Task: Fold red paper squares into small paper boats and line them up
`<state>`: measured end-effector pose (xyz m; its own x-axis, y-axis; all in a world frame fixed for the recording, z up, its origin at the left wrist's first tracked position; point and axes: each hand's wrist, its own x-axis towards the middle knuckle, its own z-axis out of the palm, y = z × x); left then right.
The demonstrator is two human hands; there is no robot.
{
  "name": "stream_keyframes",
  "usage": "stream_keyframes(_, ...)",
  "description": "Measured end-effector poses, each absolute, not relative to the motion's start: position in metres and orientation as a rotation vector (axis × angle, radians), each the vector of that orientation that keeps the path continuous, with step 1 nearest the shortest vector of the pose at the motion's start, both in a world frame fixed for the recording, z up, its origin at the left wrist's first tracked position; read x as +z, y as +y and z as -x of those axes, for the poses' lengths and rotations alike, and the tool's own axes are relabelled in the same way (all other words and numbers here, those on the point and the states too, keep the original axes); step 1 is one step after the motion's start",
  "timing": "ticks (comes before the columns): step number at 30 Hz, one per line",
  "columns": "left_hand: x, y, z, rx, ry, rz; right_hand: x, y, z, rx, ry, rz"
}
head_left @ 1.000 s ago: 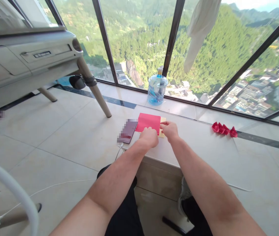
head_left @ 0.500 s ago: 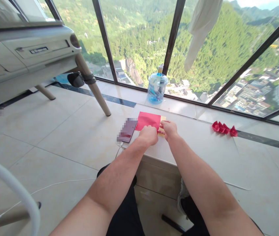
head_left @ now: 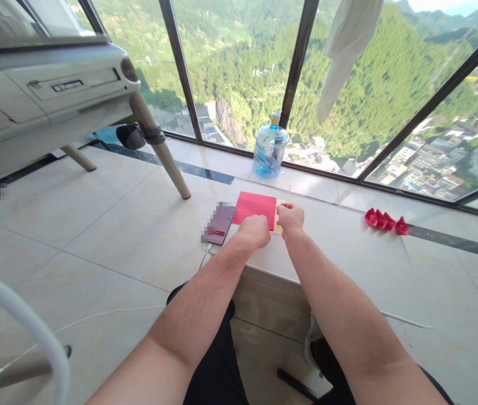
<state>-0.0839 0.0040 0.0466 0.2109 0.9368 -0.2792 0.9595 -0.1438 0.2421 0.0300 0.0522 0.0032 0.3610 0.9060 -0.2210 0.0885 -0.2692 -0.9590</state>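
Note:
A red sheet of paper (head_left: 257, 205) lies flat on a white ledge. Along its right side shows a strip of yellow paper (head_left: 279, 226), partly beneath it. My left hand (head_left: 255, 231) is curled into a fist at the red sheet's near right corner, its fingertips hidden under the hand. My right hand (head_left: 292, 217) is at the right edge of the yellow strip, with thumb and fingers drawn together; whatever is between them cannot be made out. Just left of the red sheet lies a phone (head_left: 222, 224) with a white cable plugged in.
Several folded red paper pieces (head_left: 384, 220) stand in a row farther right. A blue water jug (head_left: 270, 152) stands by the window. At left is a pale table-like appliance (head_left: 53, 101) on angled legs. A white curved tube (head_left: 32, 320) rises at lower left.
My right hand's fingers have drawn back from the red sheet's right edge to the right and closed together. My left hand has stayed nearly in place.

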Motion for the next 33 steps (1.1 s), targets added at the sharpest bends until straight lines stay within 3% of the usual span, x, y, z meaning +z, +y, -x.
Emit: stream_keyframes(33,0.046,0.01,0.089,-0.028,1.815,-2.092,0.03,0.042,-0.032,1.321,-0.598,1.614)
